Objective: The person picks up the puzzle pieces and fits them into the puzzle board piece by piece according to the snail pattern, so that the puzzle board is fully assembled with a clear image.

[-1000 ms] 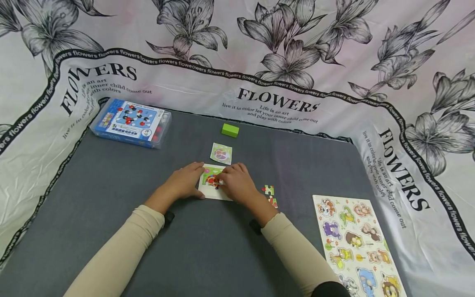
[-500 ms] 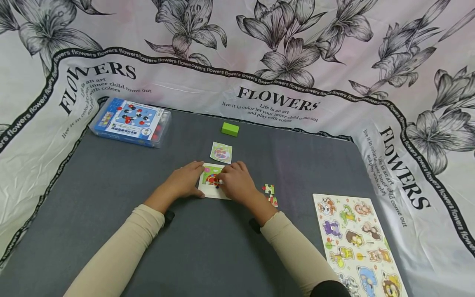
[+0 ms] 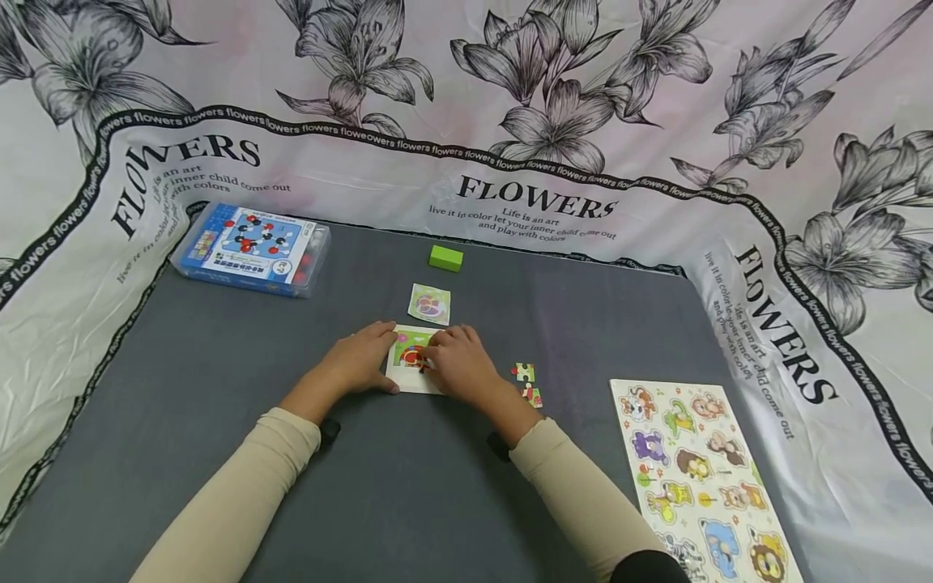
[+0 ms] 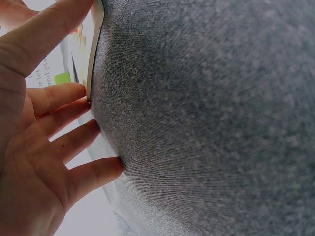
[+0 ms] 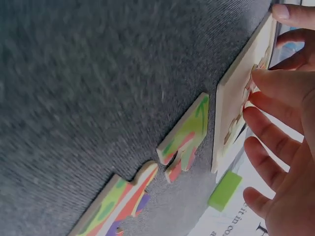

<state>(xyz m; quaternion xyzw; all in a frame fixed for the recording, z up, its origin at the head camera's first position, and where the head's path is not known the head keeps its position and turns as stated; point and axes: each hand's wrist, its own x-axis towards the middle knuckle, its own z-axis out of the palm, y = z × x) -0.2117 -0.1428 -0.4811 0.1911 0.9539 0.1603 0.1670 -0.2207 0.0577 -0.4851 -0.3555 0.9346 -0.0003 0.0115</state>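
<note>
Left hand (image 3: pixel 357 360): spanning the puzzle board (image 3: pixel 408 384)'s left side, fingers straight, steadying it.
Right hand (image 3: pixel 461 362): working thumb and fingertips over the board; I cannot tell whether they are pinching a piece.
Puzzle board: lying flat between both hands; gentle, even pressing should be suiting it best.
Loose pieces (image 3: pixel 524 372): lying right of the board.

"FLOWERS" across the floral cloth (image 3: pixel 394 182)!
"Life is an art," beyond the table's (image 3: pixel 408 486) far edge; far-left corner, box label (image 3: pixel 255 245) too small.
</note>
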